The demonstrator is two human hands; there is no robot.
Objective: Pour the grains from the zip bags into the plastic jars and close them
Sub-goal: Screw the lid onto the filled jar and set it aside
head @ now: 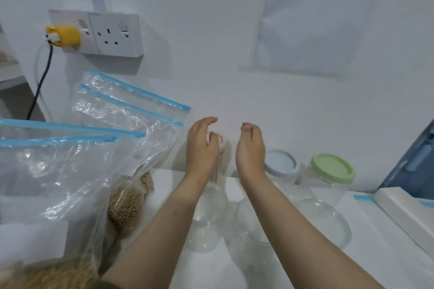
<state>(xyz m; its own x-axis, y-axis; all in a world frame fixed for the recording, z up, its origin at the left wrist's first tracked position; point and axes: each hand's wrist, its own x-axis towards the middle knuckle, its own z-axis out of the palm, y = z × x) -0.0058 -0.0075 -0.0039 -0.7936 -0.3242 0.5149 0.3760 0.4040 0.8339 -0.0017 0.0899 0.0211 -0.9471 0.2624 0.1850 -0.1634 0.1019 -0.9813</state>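
Note:
Clear zip bags with blue seals stand at the left; one (128, 204) holds tan grains, and another grain-filled bag (47, 272) is at the bottom left corner. A clear jar with a pink lid (219, 141) stands by the wall. My left hand (202, 148) curls over that lid, fingers touching it. My right hand (250, 148) hovers just right of it, fingers bent and holding nothing. Lidless clear jars (206, 216) (328, 223) stand in front, partly hidden by my forearms.
A blue-lidded jar (281, 164) and a green-lidded jar (332, 168) stand at the back right. Two more zip bags (126, 105) lean on the wall under a socket (115, 34) with a yellow plug. A white frame edge (404, 213) runs along the right.

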